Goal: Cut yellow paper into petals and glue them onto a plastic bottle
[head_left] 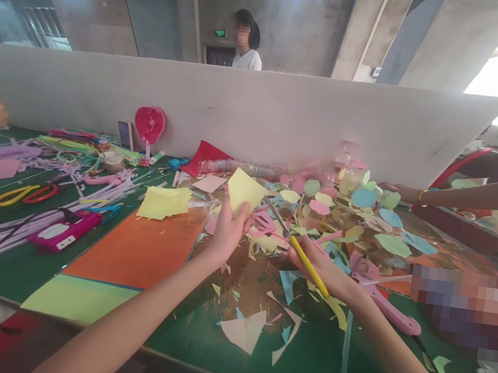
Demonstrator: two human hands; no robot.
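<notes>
My left hand (pixel 226 233) is closed on a piece of yellow paper (pixel 246 191), held up over the middle of the table. Closed around the yellow handle of a pair of scissors (pixel 299 254) is my right hand (pixel 327 274). Its metal blades point up and left, close to the paper's right edge; whether they touch it I cannot tell. More yellow sheets (pixel 164 202) lie left of my left hand, on an orange sheet (pixel 142 249). Beneath both hands are paper scraps, among them a pale pointed piece (pixel 245 331) near the front.
Cut paper rounds (pixel 364 198) pile up at the back right. A pink glue gun (pixel 392 308) lies beside my right forearm. At left are pipe cleaners (pixel 12 156), red-and-yellow-handled scissors (pixel 25 194) and a magenta device (pixel 67 229). Other people's arms reach in from both sides; a white board (pixel 259 114) stands behind.
</notes>
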